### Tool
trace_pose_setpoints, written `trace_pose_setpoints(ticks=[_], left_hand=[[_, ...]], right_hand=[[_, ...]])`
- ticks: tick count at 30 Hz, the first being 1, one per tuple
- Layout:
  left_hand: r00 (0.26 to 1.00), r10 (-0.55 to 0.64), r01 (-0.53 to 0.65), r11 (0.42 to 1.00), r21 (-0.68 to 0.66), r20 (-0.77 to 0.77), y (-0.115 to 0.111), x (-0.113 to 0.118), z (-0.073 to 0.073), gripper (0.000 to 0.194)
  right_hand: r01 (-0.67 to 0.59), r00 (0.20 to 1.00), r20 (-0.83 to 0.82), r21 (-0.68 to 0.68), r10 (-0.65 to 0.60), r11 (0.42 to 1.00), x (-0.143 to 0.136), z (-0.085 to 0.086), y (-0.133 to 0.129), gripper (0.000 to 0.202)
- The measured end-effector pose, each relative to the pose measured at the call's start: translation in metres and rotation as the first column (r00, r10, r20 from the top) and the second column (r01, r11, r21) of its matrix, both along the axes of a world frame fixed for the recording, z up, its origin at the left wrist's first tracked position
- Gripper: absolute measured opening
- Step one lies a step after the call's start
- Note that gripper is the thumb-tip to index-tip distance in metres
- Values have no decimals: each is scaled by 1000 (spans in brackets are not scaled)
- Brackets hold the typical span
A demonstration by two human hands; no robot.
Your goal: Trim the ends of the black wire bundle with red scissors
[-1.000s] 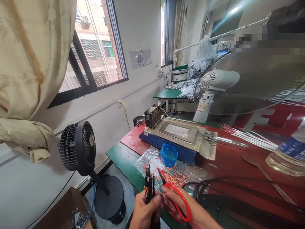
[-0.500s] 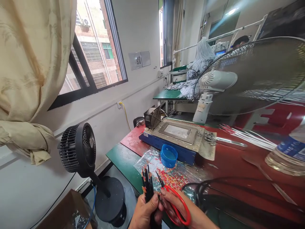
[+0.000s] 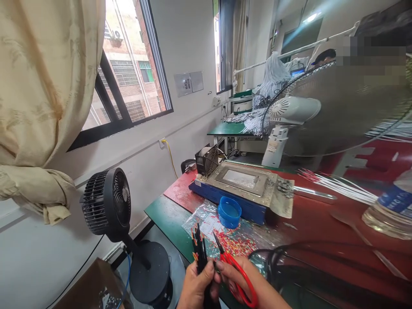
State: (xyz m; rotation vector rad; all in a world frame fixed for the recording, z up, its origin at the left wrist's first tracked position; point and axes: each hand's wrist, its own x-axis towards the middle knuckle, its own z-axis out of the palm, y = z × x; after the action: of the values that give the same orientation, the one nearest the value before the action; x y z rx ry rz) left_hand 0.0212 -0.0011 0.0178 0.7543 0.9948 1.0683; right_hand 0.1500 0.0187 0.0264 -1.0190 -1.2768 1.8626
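A bundle of black cables (image 3: 200,253) with orange and red wire ends stands upright in my left hand (image 3: 198,283), whose fingers are wrapped round it. My right hand (image 3: 233,274), just beside it, holds red-handled scissors (image 3: 246,283), the dark blades pointing up and left. The fingertips of both hands meet near the bundle's right side; what they pinch there is too small to tell. Behind the scissors, red and yellow wire scraps (image 3: 236,243) lie on a clear plastic sheet, near a blue round container (image 3: 229,212).
Beyond the container sits a blue machine (image 3: 247,208) with a metal top and small fan. A metal spoon (image 3: 370,246), a bottle (image 3: 391,210), white wires (image 3: 341,186) and black cable coils (image 3: 283,262) lie to the right. A black fan (image 3: 107,201) stands at left.
The scissors have turned slightly in my right hand, and their handles sit a little lower. My left hand still grips the bundle. The whole view has shifted slightly.
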Motion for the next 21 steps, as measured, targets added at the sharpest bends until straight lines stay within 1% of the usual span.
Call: trace_pose_setpoints(ticks=[4,7,10,15,18,21], left_hand=[[998,62,-62,998,2,1,0,0,-1,40],[996,91,-91,996,24,15,-1,1,0,39],[994,102,-103,994,37,28,-1,2,-1,38],[984,169,-170,985,25,55,-1,3,-5,37],[986,152,-155,987,49,72,-2,3,-7,36],[991,126,-126,992,0,53,-3,1,-8,38]], right_hand=[[6,1000,5,21,-6,1000,1,3,-3,49],[44,999,20,15,-44,999,0,0,-2,51],[46,997,59,30,-48,999,1,-2,0,53],[56,991,117,41,-60,998,1,-6,0,53],[67,988,133,43,-72,997,-1,-9,2,55],[105,987,122,24,-107,994,-1,-11,5,55]])
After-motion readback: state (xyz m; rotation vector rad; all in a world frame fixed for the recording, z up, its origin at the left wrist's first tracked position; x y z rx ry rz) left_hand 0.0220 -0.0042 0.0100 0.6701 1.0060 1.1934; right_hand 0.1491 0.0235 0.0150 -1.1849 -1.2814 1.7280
